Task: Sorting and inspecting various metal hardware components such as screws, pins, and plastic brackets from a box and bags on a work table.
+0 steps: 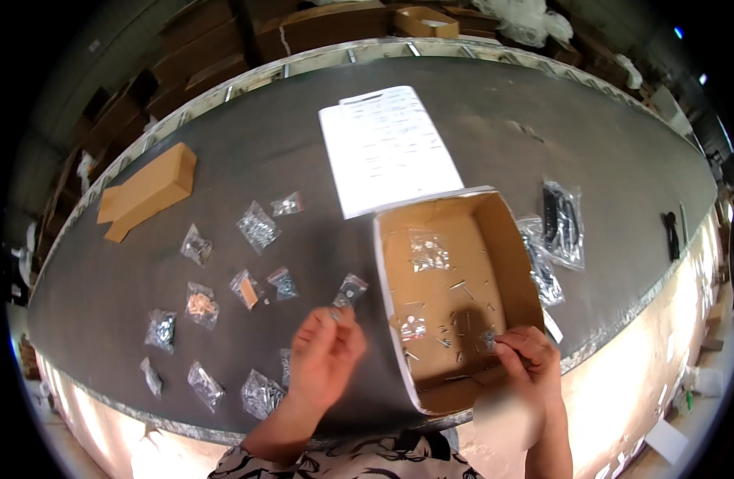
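Both hands at work, one each side of the near-left wall of a shallow brown cardboard box with a whitish rim [517, 251]. Left hand [327, 351]: outside the box, fingertips pinched on a small grey piece [335, 314]; cannot tell whether it is loose or a corner of the small clear plastic bag with dark and silvery contents [351, 289] just beyond. Right hand [533, 355]: over the near-right part of the box, thumb and finger closed on a small cluster of silvery metal parts [489, 338].

Loose silvery screws and pins [445, 342] lie scattered on the box floor, with one clear bag of small pale parts [429, 251] farther in and another clear bag with red marking [413, 327] by the left wall.

Technique, my judgement: pinch small pieces at the very tips, keep the right hand low over the box so slips fall inside, lift parts singly where they tangle, and keep the left wrist clear of the bag of shiny hardware [262, 393] near it.
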